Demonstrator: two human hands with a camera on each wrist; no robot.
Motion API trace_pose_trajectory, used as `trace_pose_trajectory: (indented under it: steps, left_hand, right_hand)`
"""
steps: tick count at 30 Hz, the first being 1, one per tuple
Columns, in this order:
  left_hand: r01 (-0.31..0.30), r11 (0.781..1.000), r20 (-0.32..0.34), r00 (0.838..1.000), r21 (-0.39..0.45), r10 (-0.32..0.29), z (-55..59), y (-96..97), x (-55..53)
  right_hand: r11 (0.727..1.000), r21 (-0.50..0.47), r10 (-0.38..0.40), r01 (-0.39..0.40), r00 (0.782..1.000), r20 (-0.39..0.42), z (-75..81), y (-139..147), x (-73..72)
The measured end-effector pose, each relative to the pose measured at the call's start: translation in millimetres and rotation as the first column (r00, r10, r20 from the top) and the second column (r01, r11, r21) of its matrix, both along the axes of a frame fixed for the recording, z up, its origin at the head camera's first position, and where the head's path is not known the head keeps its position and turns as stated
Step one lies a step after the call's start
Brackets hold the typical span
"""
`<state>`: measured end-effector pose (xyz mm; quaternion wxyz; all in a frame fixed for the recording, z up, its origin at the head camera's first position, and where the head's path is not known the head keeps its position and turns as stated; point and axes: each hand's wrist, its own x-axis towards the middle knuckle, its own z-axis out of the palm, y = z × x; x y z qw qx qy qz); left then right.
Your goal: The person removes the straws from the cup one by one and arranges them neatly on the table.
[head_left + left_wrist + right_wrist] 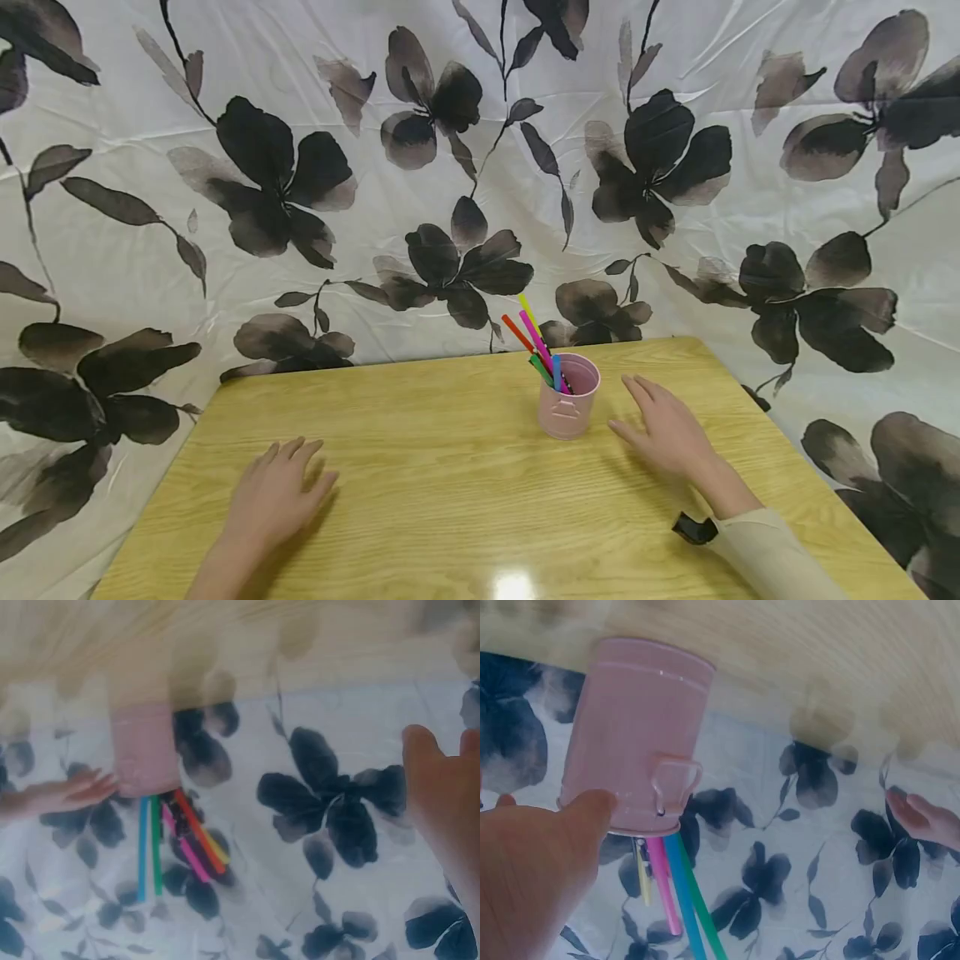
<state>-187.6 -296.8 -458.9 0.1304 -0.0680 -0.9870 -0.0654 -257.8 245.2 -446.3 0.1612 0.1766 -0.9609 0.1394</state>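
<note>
A pink metal bucket (567,408) with a small handle stands upright toward the back right of the table. Several bright pens (542,346) in orange, pink, yellow, green and blue lean out of it to the left. My right hand (663,429) hovers just right of the bucket, its fingers extended and a gap between them and the bucket in the head view. On the left side, my left hand (273,496) is held over the table with fingers spread, holding nothing. The wrist views appear upside down, with the bucket (637,735) large in the right one.
The wooden table (420,467) has its back edge against a white cloth (480,67) printed with dark flowers. A black band (695,529) sits at the right wrist beside a pale sleeve (772,550). Light glares at the table's front.
</note>
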Motion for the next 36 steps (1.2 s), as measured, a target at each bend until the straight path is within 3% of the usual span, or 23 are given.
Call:
trace_pose_trajectory:
  steps: [7,12,15,21,27,30,34,36]
  left_hand:
    - [0.082,0.996,-0.036,0.996,0.045,-0.081,10.8,21.7,-9.3]
    - [0.122,0.989,-0.029,0.992,0.082,-0.119,15.2,40.1,-15.7]
    - [0.141,0.986,-0.055,0.989,0.093,-0.136,19.4,51.5,-20.2]
    - [0.169,0.98,-0.046,0.985,0.109,-0.165,29.3,76.5,-31.8]
    - [0.189,0.975,-0.042,0.982,0.12,-0.185,37.7,103.5,-46.1]
    - [0.208,0.97,-0.053,0.978,0.128,-0.203,38.6,117.7,-52.2]
    - [0.23,0.96,-0.065,0.973,0.158,-0.223,40.6,135.1,-61.1]
    - [0.237,0.953,-0.073,0.971,0.187,-0.227,43.9,143.1,-65.9]
  right_hand:
    - [0.988,-0.139,0.071,-0.065,0.997,0.038,9.8,-13,-8.2]
    - [0.967,-0.248,0.09,-0.053,0.986,0.139,6.0,-21,-17.0]
    - [0.946,-0.317,0.116,-0.062,0.981,0.156,4.3,-29,-24.0]
    - [0.878,-0.47,0.186,-0.091,0.969,0.16,1.2,-41,-35.5]
    - [0.826,-0.561,0.198,-0.058,0.961,0.192,-7.4,-45,-42.0]
    - [0.793,-0.605,0.227,-0.073,0.956,0.183,-2.3,-49,-34.8]
    - [0.729,-0.679,0.28,-0.094,0.945,0.17,9.4,-58,-24.3]
    - [0.7,-0.705,0.304,-0.111,0.94,0.153,7.5,-60,-26.4]
